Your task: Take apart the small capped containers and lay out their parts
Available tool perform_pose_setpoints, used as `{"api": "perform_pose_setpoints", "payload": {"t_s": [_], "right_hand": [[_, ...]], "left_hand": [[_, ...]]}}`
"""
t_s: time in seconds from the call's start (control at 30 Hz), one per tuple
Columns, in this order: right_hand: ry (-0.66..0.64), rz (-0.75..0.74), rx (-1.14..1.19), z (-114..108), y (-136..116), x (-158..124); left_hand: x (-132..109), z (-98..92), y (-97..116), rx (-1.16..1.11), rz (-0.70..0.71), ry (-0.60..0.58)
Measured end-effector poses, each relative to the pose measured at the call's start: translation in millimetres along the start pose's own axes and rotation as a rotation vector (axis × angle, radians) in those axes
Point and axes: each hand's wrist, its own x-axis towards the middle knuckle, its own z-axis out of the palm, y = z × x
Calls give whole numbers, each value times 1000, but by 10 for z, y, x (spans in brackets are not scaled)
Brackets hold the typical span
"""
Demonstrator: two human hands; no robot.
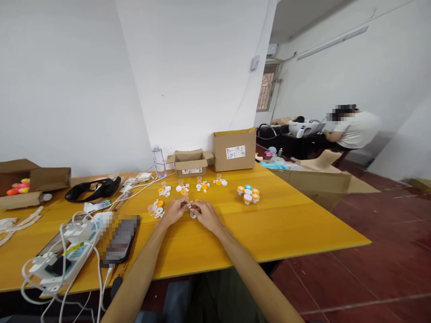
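Note:
My left hand (176, 210) and my right hand (206, 216) meet over the middle of the table, fingertips pinched together around a small white part (190, 205). Its exact kind is too small to make out. Just below the fingers lies a round white piece (193, 215). Around the hands are little piles of loose white bits, orange and white discs and clear cups, such as the orange disc (160, 203) and the clear cup (151, 209) left of my left hand. To the right stands a cluster of small clear containers with orange, white and teal lids (248, 197).
Behind the piles stand an open small carton (190, 162), a closed cardboard box (235, 150) and a clear bottle (159, 162). A phone (120, 240) and a cable-covered power strip (72, 264) lie left. A seated person (357, 128) is at the far right.

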Motion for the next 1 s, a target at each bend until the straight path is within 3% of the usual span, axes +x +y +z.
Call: {"api": "perform_pose_setpoints", "payload": {"t_s": [0.47,1.0], "right_hand": [[44,140,295,-21,-56,40],[65,113,43,-41,-101,12]], "left_hand": [[17,58,3,-144,0,-2],[1,45,-11,-47,11,36]]}}
